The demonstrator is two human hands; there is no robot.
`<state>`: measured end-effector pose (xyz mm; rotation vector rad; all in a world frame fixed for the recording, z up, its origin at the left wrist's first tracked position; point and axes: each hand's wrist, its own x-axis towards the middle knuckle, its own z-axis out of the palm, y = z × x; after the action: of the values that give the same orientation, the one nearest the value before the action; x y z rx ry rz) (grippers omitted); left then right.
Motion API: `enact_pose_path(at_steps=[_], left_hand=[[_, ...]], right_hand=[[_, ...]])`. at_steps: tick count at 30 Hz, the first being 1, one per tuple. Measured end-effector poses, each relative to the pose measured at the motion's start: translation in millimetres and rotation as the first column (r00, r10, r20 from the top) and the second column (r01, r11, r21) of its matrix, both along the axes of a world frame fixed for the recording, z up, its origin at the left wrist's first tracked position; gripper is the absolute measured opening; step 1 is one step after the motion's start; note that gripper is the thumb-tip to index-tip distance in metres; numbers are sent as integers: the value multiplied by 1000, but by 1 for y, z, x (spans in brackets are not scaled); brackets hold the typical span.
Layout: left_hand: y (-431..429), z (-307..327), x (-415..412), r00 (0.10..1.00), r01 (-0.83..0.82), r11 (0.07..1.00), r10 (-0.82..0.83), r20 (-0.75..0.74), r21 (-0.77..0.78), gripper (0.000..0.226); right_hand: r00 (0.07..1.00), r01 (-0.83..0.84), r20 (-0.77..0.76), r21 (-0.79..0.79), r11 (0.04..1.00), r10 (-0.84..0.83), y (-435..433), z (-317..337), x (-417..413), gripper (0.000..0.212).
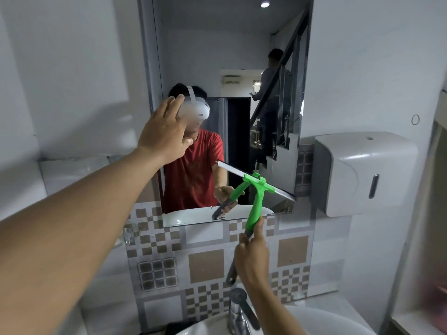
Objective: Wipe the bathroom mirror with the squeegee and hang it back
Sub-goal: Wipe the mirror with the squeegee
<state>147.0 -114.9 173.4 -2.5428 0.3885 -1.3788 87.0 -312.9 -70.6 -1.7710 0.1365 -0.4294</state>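
The bathroom mirror [232, 56] hangs on the wall straight ahead, above a band of patterned tiles. My right hand [252, 258] is shut on the grey lower grip of a green squeegee [256, 204]. Its blade lies tilted across the mirror's lower right corner, touching the glass. My left hand [164, 131] is raised with fingers spread, flat against the mirror's left edge, holding nothing. The mirror reflects a person in a red shirt with a white headset.
A white paper dispenser [362, 172] is mounted right of the mirror. A chrome faucet [238, 313] and white sink rim [314, 320] sit below my right arm. A small ring hook [415, 119] is on the right wall. Another person shows in the reflection, on stairs.
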Motion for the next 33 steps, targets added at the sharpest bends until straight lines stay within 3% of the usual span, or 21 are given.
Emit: enact_pose_path(at_steps=[3,6,8,10,12,16,22,25,29,33], left_hand=[[1,0,1,1000,-3,1000,3,6,1,83],[1,0,2,1000,-6,1000,6,11,7,83],[2,0,2,1000,-10,1000,10,12,11,83],[2,0,2,1000,-11,1000,11,8,9,82],[2,0,3,1000,-12,1000,12,2,4,82],[3,-1,4,1000,-17,1000,17,-6,-3,84],[-2,-1,1,999,-24,999,23,-23,-25,86],[-8,-6,-3,999,-32,998,31,-14,-58,83],[-17,-38,-6,998,-32,995,37,46,-91,74],[-26,-75,-4,1000,-22,993,24,17,-114,75]], right_hand=[[998,-63,-2,86,994,63,33,-6,-7,60],[989,-149,-11,65,987,150,62,-12,-16,73],[977,-211,16,-59,976,212,72,-17,-23,79],[975,-211,6,-291,933,222,73,-20,-28,80],[984,-151,5,-497,854,177,67,-22,-28,82],[991,-69,22,-762,645,131,38,-8,-27,84],[992,9,46,-952,305,114,-21,20,-19,76],[990,65,88,-979,193,113,-49,22,-10,77],[987,112,128,-981,159,95,-83,30,-3,72],[985,163,173,-958,235,22,-119,27,5,78]])
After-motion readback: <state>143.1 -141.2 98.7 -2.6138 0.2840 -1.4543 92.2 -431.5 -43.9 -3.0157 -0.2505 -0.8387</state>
